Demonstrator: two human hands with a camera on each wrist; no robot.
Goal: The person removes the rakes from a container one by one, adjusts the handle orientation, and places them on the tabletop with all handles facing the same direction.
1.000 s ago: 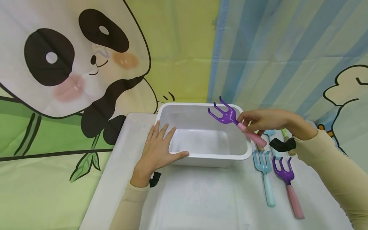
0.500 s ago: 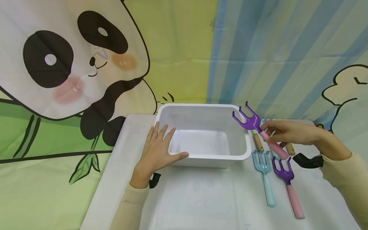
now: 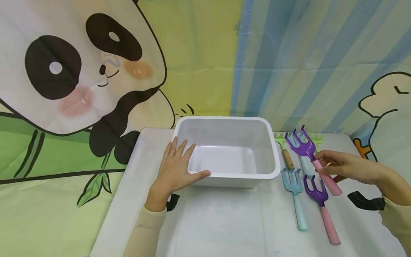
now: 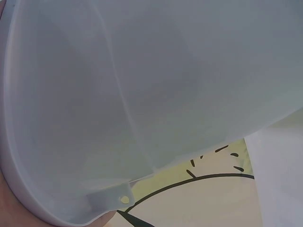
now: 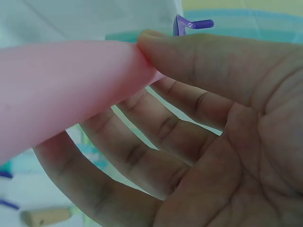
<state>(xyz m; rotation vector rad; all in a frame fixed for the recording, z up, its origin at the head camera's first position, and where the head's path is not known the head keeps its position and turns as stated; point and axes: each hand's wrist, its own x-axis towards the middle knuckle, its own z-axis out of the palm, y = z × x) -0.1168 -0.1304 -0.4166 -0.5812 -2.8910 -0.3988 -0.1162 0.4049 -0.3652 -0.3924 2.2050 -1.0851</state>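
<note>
A purple three-tined hand rake with a pink handle is pinched between the thumb and fingers of my right hand, above the other tools right of the basin. In the right wrist view the fingers curve along one side of that handle and the thumb presses the other. My left hand, fingers spread, rests on the left front rim of a white rectangular basin. The left wrist view shows mostly the basin's underside wall, with little of the hand visible at its edge.
A light blue garden fork and a second purple rake with a pink handle lie on the white table. Behind them are a wooden-handled tool and a green toothed piece. A panda-printed curtain hangs behind.
My right hand has carried the purple rake from over the basin's right side rightward and toward me, over the tools. My left hand stays on the basin rim.
</note>
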